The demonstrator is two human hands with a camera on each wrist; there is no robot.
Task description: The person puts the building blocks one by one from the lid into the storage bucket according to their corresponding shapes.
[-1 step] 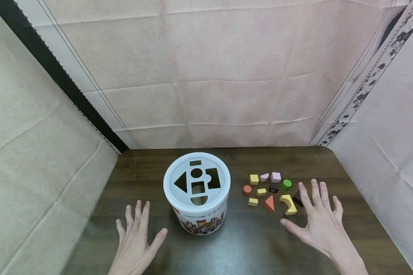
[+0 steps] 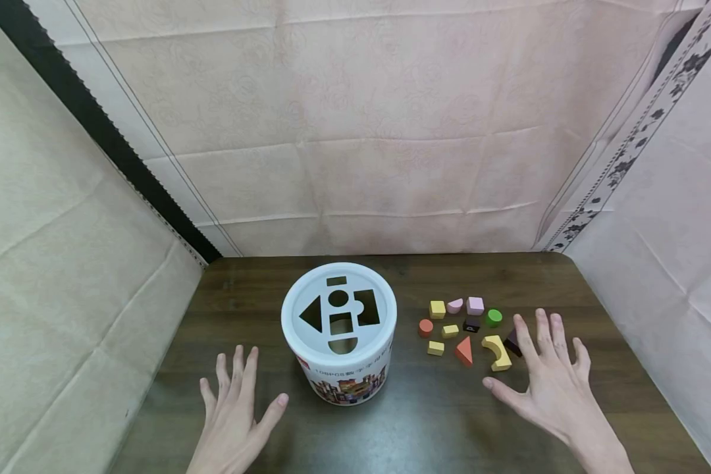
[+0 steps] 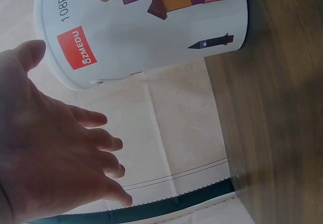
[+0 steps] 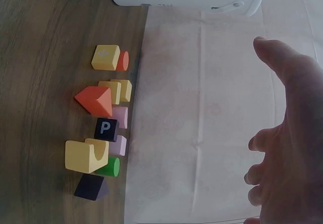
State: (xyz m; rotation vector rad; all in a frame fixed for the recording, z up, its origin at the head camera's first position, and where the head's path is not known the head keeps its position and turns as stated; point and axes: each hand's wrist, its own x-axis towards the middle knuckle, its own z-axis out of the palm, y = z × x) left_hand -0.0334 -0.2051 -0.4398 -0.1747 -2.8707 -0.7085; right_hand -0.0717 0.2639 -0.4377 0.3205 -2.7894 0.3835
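A white bucket (image 2: pixel 343 372) stands upright on the table, its pale blue lid (image 2: pixel 308 345) cut with shaped holes. My left hand (image 2: pixel 231 421) is held left of it, fingers spread, holding nothing. To the bucket's right lie small blocks, among them a yellow arch block (image 2: pixel 502 359), a red triangular block (image 2: pixel 464 351), a green cylinder (image 2: pixel 494 318) and a lilac cube (image 2: pixel 475 305). Closest to my right hand (image 2: pixel 548 388) is a dark block (image 2: pixel 512 343), partly hidden behind its fingers. That hand is spread and holds nothing. In the right wrist view, a black cube (image 4: pixel 106 129) shows a letter P.
The blocks sit on a dark wooden table (image 2: pixel 426 428). Also in the group are a red cylinder (image 2: pixel 425 328), a pink half-round block (image 2: pixel 455 306) and several yellow blocks. Pale cloth (image 2: pixel 355 164) hangs behind the table and along both sides.
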